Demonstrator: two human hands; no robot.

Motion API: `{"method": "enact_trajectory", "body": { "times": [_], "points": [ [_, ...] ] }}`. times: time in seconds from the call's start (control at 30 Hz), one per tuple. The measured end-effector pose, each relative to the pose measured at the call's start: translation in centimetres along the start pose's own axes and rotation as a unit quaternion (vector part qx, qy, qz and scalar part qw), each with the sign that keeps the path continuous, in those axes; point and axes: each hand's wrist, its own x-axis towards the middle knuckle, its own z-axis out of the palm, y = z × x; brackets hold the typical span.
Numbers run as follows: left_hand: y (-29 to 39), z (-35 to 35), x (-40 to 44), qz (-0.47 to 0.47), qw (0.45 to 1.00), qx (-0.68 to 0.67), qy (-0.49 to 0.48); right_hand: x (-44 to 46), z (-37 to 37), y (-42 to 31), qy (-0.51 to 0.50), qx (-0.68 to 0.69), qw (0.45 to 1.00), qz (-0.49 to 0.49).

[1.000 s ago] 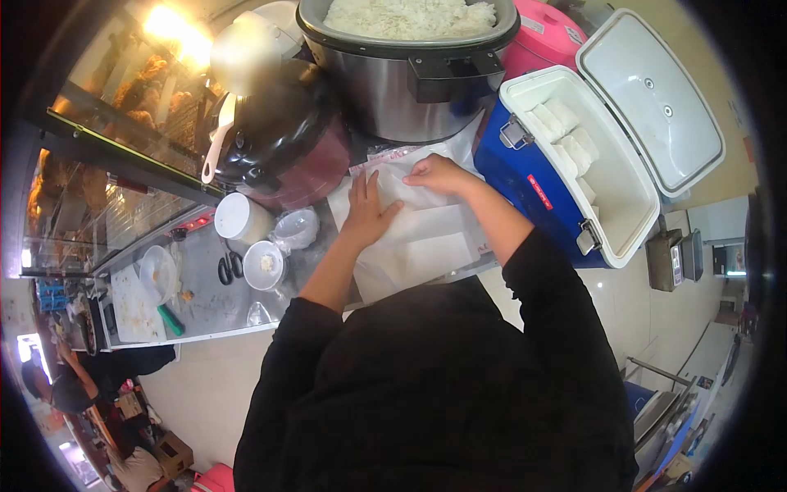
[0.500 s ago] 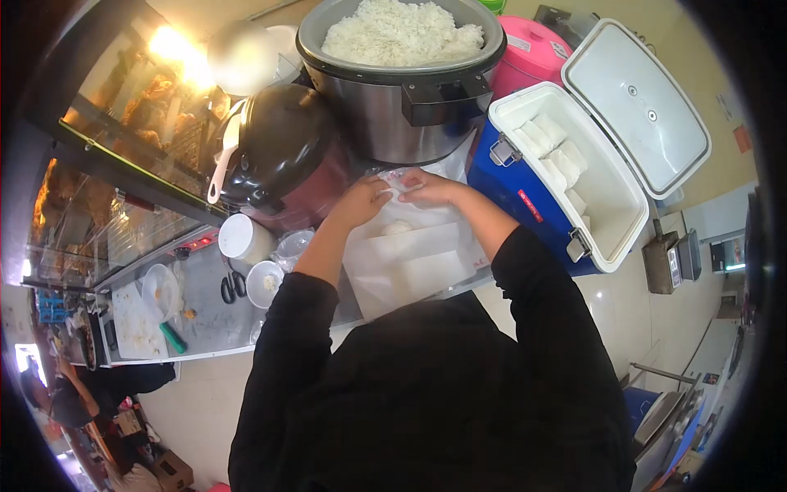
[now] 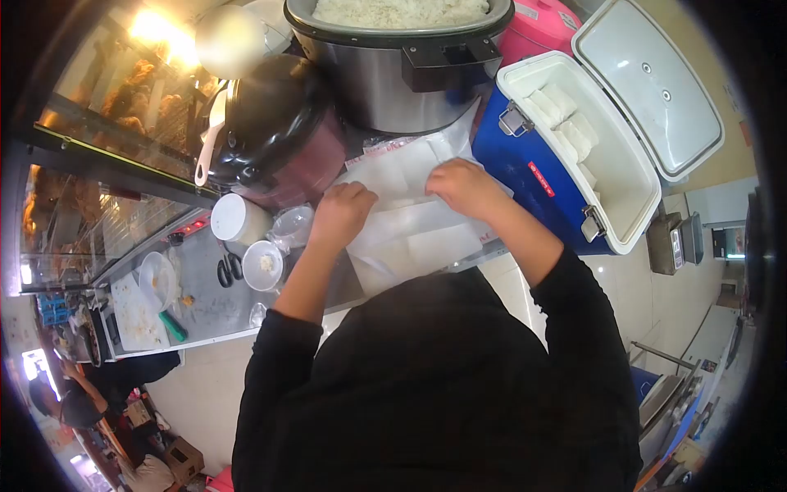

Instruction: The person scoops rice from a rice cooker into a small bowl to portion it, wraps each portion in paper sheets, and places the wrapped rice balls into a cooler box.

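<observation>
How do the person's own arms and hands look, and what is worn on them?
The left sleeve and right sleeve are black and loose, leaving the forearms bare. The left hand and right hand wear no gloves. No watch or bracelet is visible.

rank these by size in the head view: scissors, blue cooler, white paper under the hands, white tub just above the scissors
Largest to smallest, as they look:
1. blue cooler
2. white paper
3. white tub
4. scissors
</observation>
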Motion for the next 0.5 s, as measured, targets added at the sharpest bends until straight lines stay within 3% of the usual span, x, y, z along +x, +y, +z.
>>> {"method": "enact_trajectory", "body": {
  "times": [0.13, 0.43, 0.5],
  "points": [
    [2.1, 0.2, -2.6, 0.019, 0.999, -0.004, 0.050, -3.7, 1.4, -1.3, 0.032, -0.027, 0.998, -0.041],
    [1.3, 4.3, -7.2, -0.064, 0.991, -0.118, -0.024, -6.4, 7.2, -0.5, 0.019, 0.021, 1.000, 0.003],
    [2.1, 3.2, -7.1, -0.048, 0.990, -0.134, -0.019, -6.4, 6.8, -1.6, 0.054, 0.049, 0.997, 0.002]
  ]
}}
